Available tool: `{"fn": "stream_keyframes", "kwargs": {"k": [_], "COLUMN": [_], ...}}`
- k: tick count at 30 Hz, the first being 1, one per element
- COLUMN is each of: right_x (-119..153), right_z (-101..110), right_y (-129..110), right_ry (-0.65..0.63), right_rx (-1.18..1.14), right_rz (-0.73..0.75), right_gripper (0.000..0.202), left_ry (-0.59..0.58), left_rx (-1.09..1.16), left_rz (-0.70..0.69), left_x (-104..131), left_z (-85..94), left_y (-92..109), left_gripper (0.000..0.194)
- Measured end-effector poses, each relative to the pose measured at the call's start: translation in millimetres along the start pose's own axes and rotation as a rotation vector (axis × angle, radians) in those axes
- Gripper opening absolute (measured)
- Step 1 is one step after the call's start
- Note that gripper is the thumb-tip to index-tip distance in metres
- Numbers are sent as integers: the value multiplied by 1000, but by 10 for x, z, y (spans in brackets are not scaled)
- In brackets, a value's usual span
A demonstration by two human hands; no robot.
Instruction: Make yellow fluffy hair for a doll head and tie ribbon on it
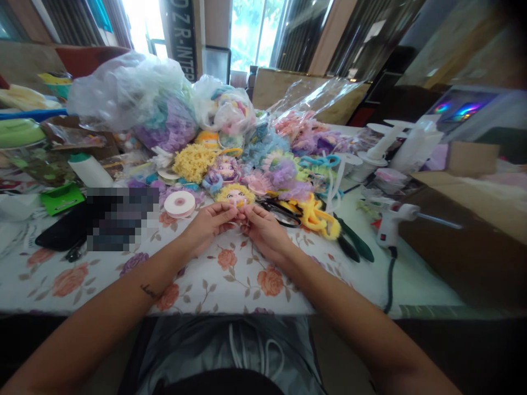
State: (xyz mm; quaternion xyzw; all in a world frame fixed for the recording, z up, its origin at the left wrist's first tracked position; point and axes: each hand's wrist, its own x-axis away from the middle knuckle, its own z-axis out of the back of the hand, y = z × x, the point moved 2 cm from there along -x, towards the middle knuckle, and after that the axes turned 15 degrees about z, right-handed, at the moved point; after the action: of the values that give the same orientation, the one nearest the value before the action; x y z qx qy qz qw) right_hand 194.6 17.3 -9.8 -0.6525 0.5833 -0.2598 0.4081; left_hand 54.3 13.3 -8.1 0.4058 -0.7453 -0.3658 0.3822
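Observation:
My left hand (212,222) and my right hand (263,225) meet over the middle of the table, fingertips pinched close together. Between them is a thin pale strip (237,226) that looks like ribbon; the fingers cover most of it. Just behind my fingertips lies a doll head with curly yellow hair (235,193), partly hidden. A second doll head with purple hair (225,170) is farther back. To the left stands a spool of pale pink ribbon (179,203). Black-handled scissors (282,213) lie right of my right hand, beside fuzzy yellow stems (317,215).
Plastic bags of coloured yarn (164,109) pile up at the back. A glue gun (395,222) with its cord and an open cardboard box (465,192) are at the right. Green-handled pliers (356,240) lie nearer. At left are a thread cone (90,171) and a black phone-like object (66,222).

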Motion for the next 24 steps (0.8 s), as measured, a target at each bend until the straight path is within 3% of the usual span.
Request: {"fn": "stream_keyframes", "kwargs": {"k": [6, 16, 24], "right_x": [9, 15, -13], "right_z": [-26, -43, -9], "right_y": [-22, -36, -78], "right_ry": [-61, -155, -136], "right_rx": [-45, 69, 72], "right_rz": [-27, 34, 23], "right_gripper": [24, 25, 25], "left_ry": [18, 6, 23], "left_rx": [97, 104, 143], "left_rz": [51, 70, 85], "left_x": [19, 41, 51], "left_z": [2, -9, -31], "left_y": [39, 74, 91], "left_gripper": [17, 14, 6]}}
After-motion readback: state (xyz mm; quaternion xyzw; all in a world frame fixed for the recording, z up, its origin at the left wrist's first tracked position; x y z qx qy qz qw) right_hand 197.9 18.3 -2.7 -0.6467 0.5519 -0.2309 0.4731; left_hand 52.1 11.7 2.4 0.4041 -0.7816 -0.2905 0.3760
